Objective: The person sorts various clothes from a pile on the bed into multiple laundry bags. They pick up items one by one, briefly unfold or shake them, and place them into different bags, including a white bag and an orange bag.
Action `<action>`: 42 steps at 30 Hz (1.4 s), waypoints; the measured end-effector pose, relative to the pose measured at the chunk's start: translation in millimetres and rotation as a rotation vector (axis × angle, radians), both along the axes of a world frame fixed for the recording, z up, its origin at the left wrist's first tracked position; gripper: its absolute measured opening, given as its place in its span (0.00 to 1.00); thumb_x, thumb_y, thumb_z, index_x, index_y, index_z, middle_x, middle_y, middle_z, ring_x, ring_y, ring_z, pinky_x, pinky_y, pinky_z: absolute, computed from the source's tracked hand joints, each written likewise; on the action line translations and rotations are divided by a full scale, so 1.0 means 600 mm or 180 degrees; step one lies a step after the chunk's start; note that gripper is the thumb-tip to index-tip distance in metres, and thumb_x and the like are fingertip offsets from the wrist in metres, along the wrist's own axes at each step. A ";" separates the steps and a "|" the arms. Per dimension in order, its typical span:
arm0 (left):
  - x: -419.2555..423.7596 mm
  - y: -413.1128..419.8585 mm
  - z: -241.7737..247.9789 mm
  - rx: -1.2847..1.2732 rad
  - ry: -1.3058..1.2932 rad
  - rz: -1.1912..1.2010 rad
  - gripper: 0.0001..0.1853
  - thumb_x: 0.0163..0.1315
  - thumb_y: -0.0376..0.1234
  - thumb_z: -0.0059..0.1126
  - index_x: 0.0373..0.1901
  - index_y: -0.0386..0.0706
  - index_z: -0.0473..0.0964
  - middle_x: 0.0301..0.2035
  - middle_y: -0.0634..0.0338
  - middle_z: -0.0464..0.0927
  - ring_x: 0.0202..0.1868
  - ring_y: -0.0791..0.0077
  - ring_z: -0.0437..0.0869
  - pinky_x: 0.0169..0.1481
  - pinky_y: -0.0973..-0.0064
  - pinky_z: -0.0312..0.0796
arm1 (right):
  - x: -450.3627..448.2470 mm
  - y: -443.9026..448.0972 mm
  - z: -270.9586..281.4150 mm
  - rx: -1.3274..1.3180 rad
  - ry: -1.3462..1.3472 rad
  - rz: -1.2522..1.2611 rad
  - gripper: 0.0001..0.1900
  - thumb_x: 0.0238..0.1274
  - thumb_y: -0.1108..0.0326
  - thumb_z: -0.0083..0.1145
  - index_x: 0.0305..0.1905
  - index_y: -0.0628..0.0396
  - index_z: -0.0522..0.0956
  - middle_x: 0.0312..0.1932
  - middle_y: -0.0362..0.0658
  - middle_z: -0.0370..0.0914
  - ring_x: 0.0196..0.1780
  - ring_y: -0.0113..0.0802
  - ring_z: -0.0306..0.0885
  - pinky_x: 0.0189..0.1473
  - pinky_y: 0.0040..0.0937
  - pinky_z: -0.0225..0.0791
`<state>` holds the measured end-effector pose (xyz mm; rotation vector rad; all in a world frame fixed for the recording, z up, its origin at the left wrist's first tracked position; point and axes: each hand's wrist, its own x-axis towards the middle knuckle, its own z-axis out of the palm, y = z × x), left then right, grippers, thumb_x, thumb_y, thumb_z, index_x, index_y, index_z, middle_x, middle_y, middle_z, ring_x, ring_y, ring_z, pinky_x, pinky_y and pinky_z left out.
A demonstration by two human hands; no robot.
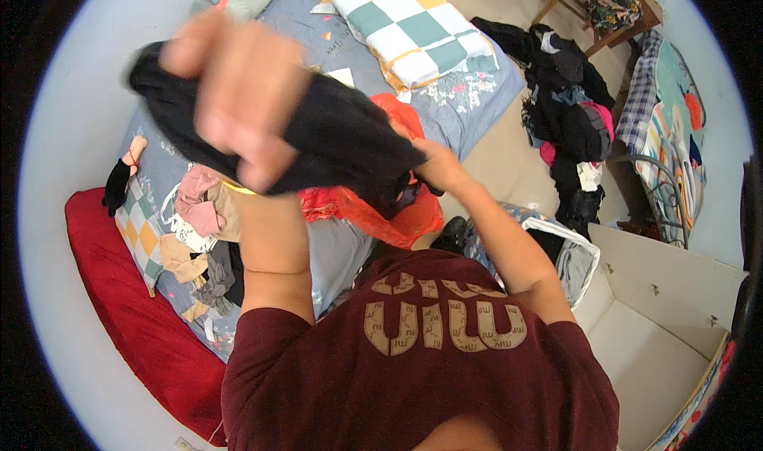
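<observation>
A black cloth garment is stretched between my two hands above the bed. My left hand, raised close to the camera and blurred, grips its far left part. At the garment's right end, my right hand holds the edge. Beneath it lies a red plastic bag, partly hidden by the cloth. Left of the bag, small clothes are heaped on the bed, among them a pink garment, a beige one and a grey one.
A checkered pillow rests on the blue bedsheet. Dark clothes are piled on the floor at right. Nearer stand a fabric storage box and an open white cabinet. A red cushion runs along the left wall.
</observation>
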<state>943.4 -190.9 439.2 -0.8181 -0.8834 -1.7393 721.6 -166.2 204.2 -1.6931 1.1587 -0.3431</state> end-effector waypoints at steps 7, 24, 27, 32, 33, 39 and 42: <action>0.230 -0.026 0.010 0.2502 -0.2325 0.4489 0.22 0.70 0.41 0.42 0.56 0.34 0.71 0.53 0.43 0.76 0.52 0.60 0.80 0.43 0.70 0.79 | -0.225 -0.098 0.187 0.0642 -0.3025 -0.1813 0.17 0.58 0.71 0.54 0.54 0.61 0.75 0.47 0.46 0.79 0.46 0.34 0.80 0.49 0.28 0.73; 0.143 -0.129 -0.001 0.2005 -0.1509 0.1173 0.11 0.68 0.33 0.48 0.45 0.33 0.73 0.46 0.41 0.79 0.15 0.83 0.69 0.18 0.90 0.59 | -0.430 -0.108 0.326 0.1611 -0.4712 -0.1583 0.11 0.65 0.66 0.54 0.40 0.65 0.80 0.36 0.52 0.83 0.37 0.44 0.83 0.43 0.38 0.79; 0.078 -0.145 -0.002 0.2333 -0.1244 0.0978 0.09 0.67 0.32 0.53 0.41 0.34 0.73 0.33 0.52 0.76 0.20 0.80 0.67 0.21 0.89 0.60 | -0.475 -0.101 0.322 0.1375 -0.4921 -0.1680 0.12 0.65 0.66 0.53 0.40 0.65 0.80 0.36 0.53 0.83 0.38 0.44 0.83 0.45 0.39 0.79; -0.031 -0.173 0.014 0.2344 -0.1668 0.1021 0.08 0.67 0.33 0.52 0.39 0.36 0.72 0.26 0.59 0.70 0.24 0.78 0.68 0.24 0.86 0.64 | -0.542 -0.098 0.320 0.0881 -0.5672 -0.1249 0.13 0.65 0.66 0.49 0.42 0.65 0.80 0.39 0.53 0.83 0.42 0.45 0.82 0.49 0.41 0.78; -0.048 -0.188 0.003 0.2334 -0.1823 0.1049 0.08 0.68 0.33 0.51 0.41 0.37 0.72 0.26 0.60 0.70 0.24 0.79 0.69 0.23 0.86 0.64 | -0.565 -0.112 0.310 0.0658 -0.5673 -0.1462 0.14 0.65 0.66 0.48 0.44 0.65 0.79 0.43 0.53 0.82 0.46 0.46 0.81 0.53 0.41 0.76; -0.229 -0.206 -0.071 0.0523 -0.5037 0.4372 0.25 0.62 0.27 0.52 0.63 0.42 0.67 0.50 0.53 0.77 0.46 0.70 0.80 0.48 0.76 0.73 | -0.634 -0.088 0.389 -0.0476 -0.5838 -0.1104 0.16 0.69 0.66 0.43 0.52 0.65 0.75 0.52 0.53 0.78 0.54 0.47 0.77 0.58 0.43 0.72; -0.396 -0.142 -0.067 -0.0386 -0.3998 0.3592 0.33 0.56 0.27 0.58 0.66 0.43 0.64 0.60 0.50 0.72 0.61 0.66 0.73 0.63 0.69 0.67 | -0.640 -0.056 0.435 -0.0718 -0.5724 -0.0753 0.16 0.70 0.67 0.42 0.52 0.65 0.75 0.50 0.52 0.79 0.53 0.46 0.78 0.58 0.42 0.72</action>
